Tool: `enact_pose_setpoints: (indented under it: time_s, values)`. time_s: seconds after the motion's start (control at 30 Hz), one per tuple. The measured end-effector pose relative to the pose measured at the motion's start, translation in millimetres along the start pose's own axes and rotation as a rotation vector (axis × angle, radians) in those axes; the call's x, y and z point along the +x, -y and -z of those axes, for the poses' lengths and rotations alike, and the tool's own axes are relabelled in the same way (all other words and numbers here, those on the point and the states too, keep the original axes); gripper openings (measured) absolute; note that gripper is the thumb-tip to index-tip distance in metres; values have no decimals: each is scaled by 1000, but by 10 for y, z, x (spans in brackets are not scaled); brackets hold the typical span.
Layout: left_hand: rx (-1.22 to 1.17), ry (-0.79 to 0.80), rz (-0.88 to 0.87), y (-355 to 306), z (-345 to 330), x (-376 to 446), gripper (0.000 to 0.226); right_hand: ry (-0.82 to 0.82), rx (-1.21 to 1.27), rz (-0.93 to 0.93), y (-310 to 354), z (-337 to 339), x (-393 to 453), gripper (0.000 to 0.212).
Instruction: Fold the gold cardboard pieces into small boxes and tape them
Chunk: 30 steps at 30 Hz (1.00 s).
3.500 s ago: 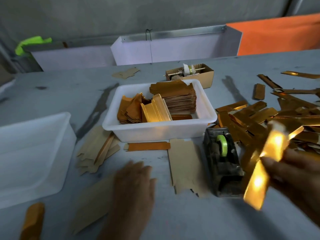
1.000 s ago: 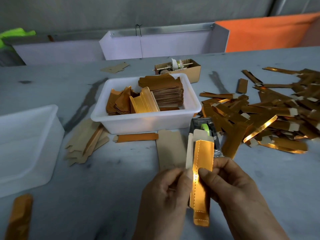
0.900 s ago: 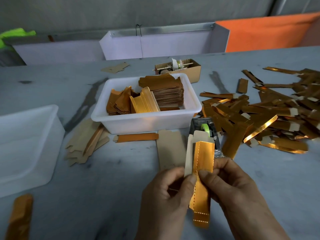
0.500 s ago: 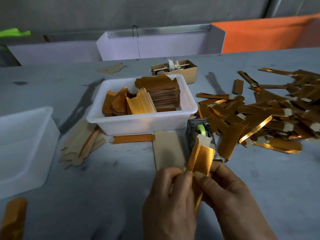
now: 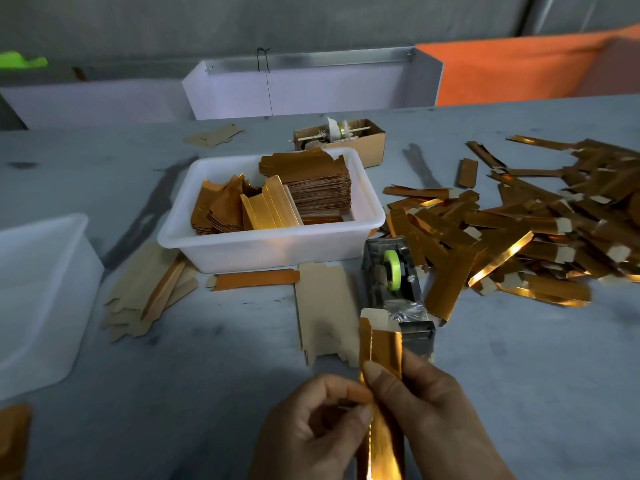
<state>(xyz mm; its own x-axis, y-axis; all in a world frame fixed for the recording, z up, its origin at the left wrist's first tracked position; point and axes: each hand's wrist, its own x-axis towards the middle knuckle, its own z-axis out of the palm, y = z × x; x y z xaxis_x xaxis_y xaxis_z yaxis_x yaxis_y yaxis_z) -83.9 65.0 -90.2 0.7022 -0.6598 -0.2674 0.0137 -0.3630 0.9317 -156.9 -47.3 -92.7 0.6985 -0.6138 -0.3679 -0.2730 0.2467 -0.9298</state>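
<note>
1. Both my hands, left (image 5: 322, 420) and right (image 5: 426, 410), pinch one gold piece (image 5: 381, 344) upright at the bench's near edge, half folded.
2. Loosening either thumb could let the creases spring open before taping.
3. Just beyond stands the dispenser (image 5: 393, 282), clear to reach.
4. Mid-bench, the tub (image 5: 277, 251) holds blanks.
5. Finished boxes (image 5: 519, 223) crowd the right side, leaving little space.

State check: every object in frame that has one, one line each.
Gold piece: partly folded, held upright by both hands.
Left hand: pinching the piece.
Right hand: gripping the piece.
Tape dispenser: upright on table, green roll loaded.
White bin: open, holding flat stacks.
Gold pile: folded pieces heaped on table.
Brown box: open.
</note>
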Motion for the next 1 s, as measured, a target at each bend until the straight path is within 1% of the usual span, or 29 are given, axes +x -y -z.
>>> enact_pose_setpoints:
  time_s: [0.07, 0.1, 0.13, 0.2, 0.23, 0.27, 0.3, 0.33, 0.4, 0.43, 0.53, 0.6, 0.7, 0.8, 0.87, 0.93, 1.0]
  values:
    - [15, 19, -15, -19, 12, 13, 19, 6, -93, 32, 42, 20, -2, 15]
    - [16, 22, -19, -11, 7, 31, 23, -19, -139, 73, 83, 51, -6, 18]
    - [14, 14, -24, -12, 8, 50, 28, -81, -195, 140, 127, 105, 3, 21]
    - [-50, -29, -4, -20, 19, 98, 36, -269, -322, 299, 226, 258, 63, 25]
    - [-107, -45, 17, -31, 22, 124, 37, -345, -358, 332, 277, 338, 115, 22]
    - [-167, -51, 35, -51, 17, 156, 37, -378, -382, 318, 316, 408, 181, 18]
    - [-221, -56, 43, -61, -2, 192, 37, -364, -405, 278, 339, 449, 251, 13]
    - [-267, -71, 43, -68, -31, 226, 39, -316, -417, 223, 342, 459, 308, 10]
    - [-337, -130, 15, -83, -121, 300, 42, -223, -393, 126, 305, 431, 399, 12]
    - [-351, -160, -3, -86, -183, 329, 42, -209, -370, 96, 279, 403, 424, 13]
    - [-362, -194, -49, -73, -359, 388, 40, -223, -302, 47, 212, 346, 483, 15]
    - [-378, -194, -42, -61, -436, 408, 35, -232, -279, 28, 203, 326, 515, 18]
    - [-389, -196, -28, -61, -498, 429, 30, -246, -248, 51, 186, 293, 535, 21]
    - [-362, -205, -35, -41, -503, 433, 30, -295, -331, 194, 179, 264, 520, 18]
    - [-362, -214, -24, -8, -502, 434, 34, -303, -210, 249, 205, 290, 495, 17]
    - [-362, -220, -13, 9, -495, 430, 38, -281, -111, 245, 198, 339, 446, 18]
    - [-385, -235, -20, 8, -471, 437, 43, -302, -209, 251, 131, 390, 392, 18]
